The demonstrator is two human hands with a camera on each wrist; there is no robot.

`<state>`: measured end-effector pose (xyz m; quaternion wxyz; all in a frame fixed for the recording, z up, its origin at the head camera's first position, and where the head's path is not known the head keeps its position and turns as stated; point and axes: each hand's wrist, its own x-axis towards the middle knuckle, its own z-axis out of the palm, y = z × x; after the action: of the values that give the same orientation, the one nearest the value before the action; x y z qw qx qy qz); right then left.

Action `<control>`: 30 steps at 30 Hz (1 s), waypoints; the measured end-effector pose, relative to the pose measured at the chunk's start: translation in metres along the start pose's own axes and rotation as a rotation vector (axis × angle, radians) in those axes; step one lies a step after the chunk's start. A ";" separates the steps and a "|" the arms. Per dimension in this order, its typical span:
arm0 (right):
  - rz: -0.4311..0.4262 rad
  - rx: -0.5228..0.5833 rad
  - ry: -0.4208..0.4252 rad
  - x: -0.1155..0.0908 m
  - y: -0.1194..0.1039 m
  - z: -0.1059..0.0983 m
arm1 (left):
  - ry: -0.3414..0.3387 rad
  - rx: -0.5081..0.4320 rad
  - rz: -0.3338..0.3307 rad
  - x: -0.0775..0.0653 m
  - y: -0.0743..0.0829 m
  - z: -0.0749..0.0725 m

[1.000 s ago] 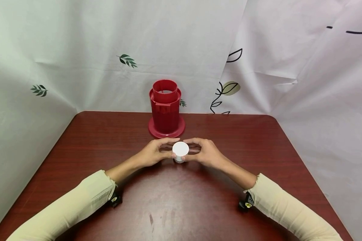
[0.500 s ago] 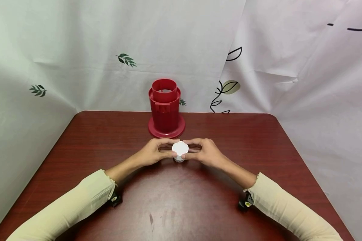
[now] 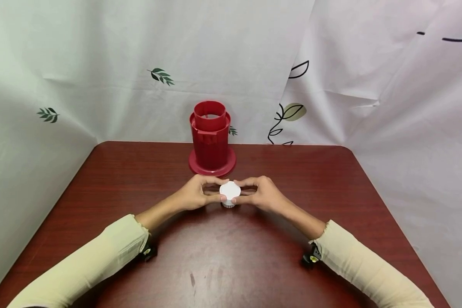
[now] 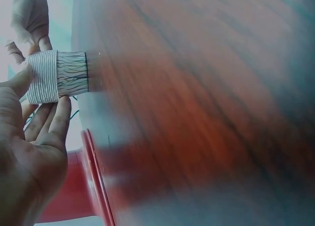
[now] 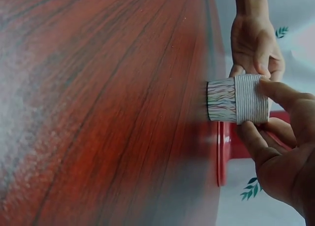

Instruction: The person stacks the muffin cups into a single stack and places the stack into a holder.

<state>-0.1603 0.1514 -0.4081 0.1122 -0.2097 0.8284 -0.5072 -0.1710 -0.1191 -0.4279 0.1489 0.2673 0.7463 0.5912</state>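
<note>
A short stack of nested paper cups (image 3: 229, 191) stands near the middle of the table, its top white. In the left wrist view the stack (image 4: 43, 77) shows tightly layered white rims above one cup wall printed with wavy coloured lines. My left hand (image 3: 192, 193) pinches its left side, thumb in front and fingers behind. From the right, my right hand (image 3: 268, 195) grips it the same way. The right wrist view shows thumb and fingers on the ridged rims (image 5: 251, 99), with the patterned lower end close against the tabletop. Much of each far side is hidden by fingers.
Just behind the hands stands a red plastic cylinder (image 3: 211, 147) with an open ring top and a wide round base (image 3: 212, 172). The dark red wooden table (image 3: 215, 252) ends at a white curtain (image 3: 115, 51) with leaf prints. Black wrist cameras (image 3: 148, 252) hang under both sleeves.
Both hands keep their hold on the cup stack, which stays in the same spot. Fingers shift only slightly around the rims. The red cylinder has not moved.
</note>
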 end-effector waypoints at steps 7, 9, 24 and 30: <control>-0.025 -0.019 -0.006 0.000 0.001 -0.001 | 0.007 0.042 0.015 -0.001 -0.001 0.001; -0.039 -0.037 -0.003 0.000 0.001 0.000 | 0.011 0.051 0.022 -0.003 -0.001 0.000; -0.018 -0.019 -0.016 0.001 0.003 0.001 | 0.002 0.072 -0.014 -0.005 0.000 -0.003; -0.024 0.030 -0.027 0.002 0.003 0.004 | 0.004 0.066 -0.022 -0.005 -0.003 -0.004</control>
<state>-0.1611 0.1487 -0.4123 0.1206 -0.2247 0.8165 -0.5180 -0.1696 -0.1256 -0.4304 0.1451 0.2626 0.7687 0.5649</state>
